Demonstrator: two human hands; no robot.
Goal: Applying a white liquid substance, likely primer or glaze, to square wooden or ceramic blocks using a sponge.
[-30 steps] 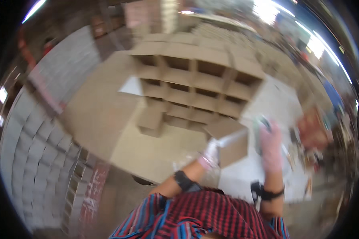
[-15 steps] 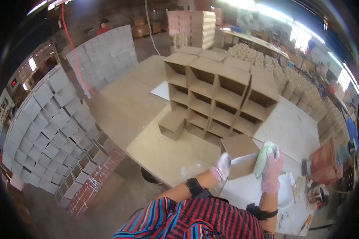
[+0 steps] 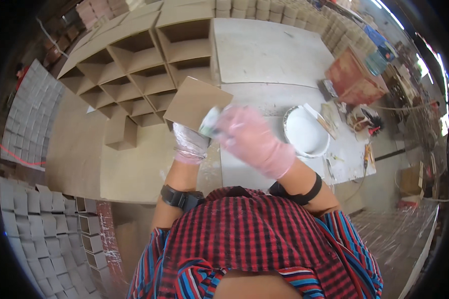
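Note:
A brown cardboard box (image 3: 198,102) is tilted in front of me over the table. My left hand (image 3: 190,142), in a thin glove smeared with white, grips it from the near side. In my right hand (image 3: 247,137), gloved in pink, is a bunched pale green and white cloth (image 3: 210,121), pressed against or close to the box's right side. Motion blurs the right fingers. To the right stands a round basin (image 3: 307,132) of white liquid, with a brush (image 3: 320,119) across its rim. One more cardboard box (image 3: 120,133) sits at the left.
Stacked open cardboard boxes (image 3: 147,79) form a wall at the table's far left. A stained red container (image 3: 354,77) and a clear blue bottle (image 3: 379,62) stand at the right. Many grey-white boxes (image 3: 40,234) are piled at the lower left, beside a red board (image 3: 110,239).
The view has swung, so the stacked boxes now lie farther left and the basin shows fully. The held box is tilted differently, and my right hand with the cloth has come across its right side.

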